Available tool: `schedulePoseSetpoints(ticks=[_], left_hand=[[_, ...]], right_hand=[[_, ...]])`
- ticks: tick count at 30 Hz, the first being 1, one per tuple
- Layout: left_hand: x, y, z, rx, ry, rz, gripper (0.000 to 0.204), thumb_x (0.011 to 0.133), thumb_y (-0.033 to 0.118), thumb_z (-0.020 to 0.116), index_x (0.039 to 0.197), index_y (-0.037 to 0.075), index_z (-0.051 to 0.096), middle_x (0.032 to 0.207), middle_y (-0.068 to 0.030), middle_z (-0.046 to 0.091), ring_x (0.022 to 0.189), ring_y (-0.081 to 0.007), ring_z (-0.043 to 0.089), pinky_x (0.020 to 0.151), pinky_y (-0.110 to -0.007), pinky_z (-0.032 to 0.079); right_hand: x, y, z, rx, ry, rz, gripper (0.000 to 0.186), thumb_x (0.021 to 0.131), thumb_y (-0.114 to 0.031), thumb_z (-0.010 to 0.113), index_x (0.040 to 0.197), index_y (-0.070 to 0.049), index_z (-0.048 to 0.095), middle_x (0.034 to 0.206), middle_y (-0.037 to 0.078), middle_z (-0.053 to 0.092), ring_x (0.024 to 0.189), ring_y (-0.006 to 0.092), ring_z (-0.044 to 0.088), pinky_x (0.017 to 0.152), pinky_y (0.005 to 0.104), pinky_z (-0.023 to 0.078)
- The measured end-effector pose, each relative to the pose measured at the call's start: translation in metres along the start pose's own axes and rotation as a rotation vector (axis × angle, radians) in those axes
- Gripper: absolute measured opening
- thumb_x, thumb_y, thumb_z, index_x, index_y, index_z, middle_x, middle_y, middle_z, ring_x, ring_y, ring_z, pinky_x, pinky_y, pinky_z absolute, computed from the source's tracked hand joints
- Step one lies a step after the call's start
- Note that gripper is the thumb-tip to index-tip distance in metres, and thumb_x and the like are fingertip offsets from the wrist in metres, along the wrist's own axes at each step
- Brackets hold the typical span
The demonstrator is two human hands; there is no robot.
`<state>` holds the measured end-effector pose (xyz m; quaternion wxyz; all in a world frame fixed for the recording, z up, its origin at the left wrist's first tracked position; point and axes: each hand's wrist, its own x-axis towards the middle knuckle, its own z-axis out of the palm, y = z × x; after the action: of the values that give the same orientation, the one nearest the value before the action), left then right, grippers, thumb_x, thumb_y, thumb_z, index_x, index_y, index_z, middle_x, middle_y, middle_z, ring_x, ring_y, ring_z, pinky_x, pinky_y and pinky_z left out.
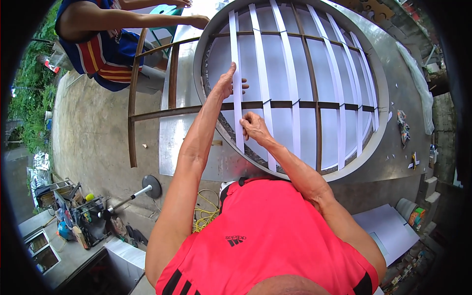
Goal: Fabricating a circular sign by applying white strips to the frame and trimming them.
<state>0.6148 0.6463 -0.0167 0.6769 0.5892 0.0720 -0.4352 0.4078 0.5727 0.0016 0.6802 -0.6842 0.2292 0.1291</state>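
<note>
A large round grey frame (383,83) holds a pale panel (305,118) crossed by brown metal bars (313,73) and several long white strips (286,54). My left hand (227,84) is around the leftmost white strip (235,44), its thumb on the left edge and its fingertips showing past the right edge. Lower on that same strip, my right hand (255,128) is closed with thumb and forefinger pinching its right edge. Dark thin ties (267,101) show where other strips cross the bars.
Brown bars (132,110) stick out left beyond the ring. Another person (105,44) stands at the far left, one hand (199,21) near the rim. Sheet metal (169,142) lies under the ring. A stand with a round base (151,187) and a yellow cord (206,211) are nearby.
</note>
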Motion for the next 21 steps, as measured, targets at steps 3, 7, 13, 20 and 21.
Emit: schedulePoseSetpoints(ticks=[3,7,13,20,21], left_hand=[[0.012,-0.005,0.003,-0.047,-0.02,0.027,0.085,0.093,0.071,0.042,0.133,-0.003,0.047,0.11,-0.0221,0.06,0.091,-0.0319,0.067,0.076,-0.051,0.058],[0.02,-0.01,0.003,-0.068,0.006,0.015,0.075,0.094,0.071,0.041,0.117,0.0,0.053,0.083,-0.0081,0.056,0.067,-0.02,0.059,0.061,-0.04,0.055],[0.02,-0.011,0.005,-0.111,0.074,0.011,0.068,0.094,0.069,0.046,0.107,0.003,0.054,0.076,-0.0039,0.053,0.061,-0.0152,0.055,0.053,-0.034,0.048],[0.02,-0.013,0.006,-0.132,0.111,0.045,0.064,0.091,0.07,0.053,0.096,0.006,0.055,0.07,-0.0025,0.051,0.055,-0.0156,0.054,0.049,-0.035,0.05],[0.021,-0.012,0.006,-0.131,0.104,0.038,0.06,0.092,0.066,0.056,0.094,0.006,0.055,0.07,-0.0025,0.051,0.055,-0.0157,0.054,0.049,-0.035,0.051]], right_hand=[[0.0,-0.001,-0.003,0.015,-0.028,0.001,0.021,0.095,-0.014,0.058,0.097,0.007,0.058,0.066,0.013,0.063,0.049,0.0174,0.062,0.045,0.0318,0.052],[0.001,-0.003,-0.006,-0.017,-0.049,0.001,0.019,0.095,-0.013,0.057,0.096,0.007,0.057,0.065,0.012,0.063,0.049,0.0174,0.062,0.045,0.0314,0.052],[0.003,-0.002,-0.008,0.007,-0.079,0.015,0.02,0.095,-0.012,0.057,0.096,0.008,0.057,0.067,0.013,0.064,0.051,0.0183,0.063,0.046,0.0314,0.052],[0.006,-0.003,-0.011,0.065,-0.13,0.013,0.02,0.094,-0.012,0.055,0.096,0.008,0.057,0.068,0.015,0.064,0.053,0.0216,0.065,0.046,0.0327,0.054],[0.006,-0.004,-0.012,0.057,-0.132,0.021,0.02,0.094,-0.012,0.055,0.096,0.008,0.057,0.068,0.016,0.065,0.054,0.0219,0.066,0.046,0.0328,0.055]])
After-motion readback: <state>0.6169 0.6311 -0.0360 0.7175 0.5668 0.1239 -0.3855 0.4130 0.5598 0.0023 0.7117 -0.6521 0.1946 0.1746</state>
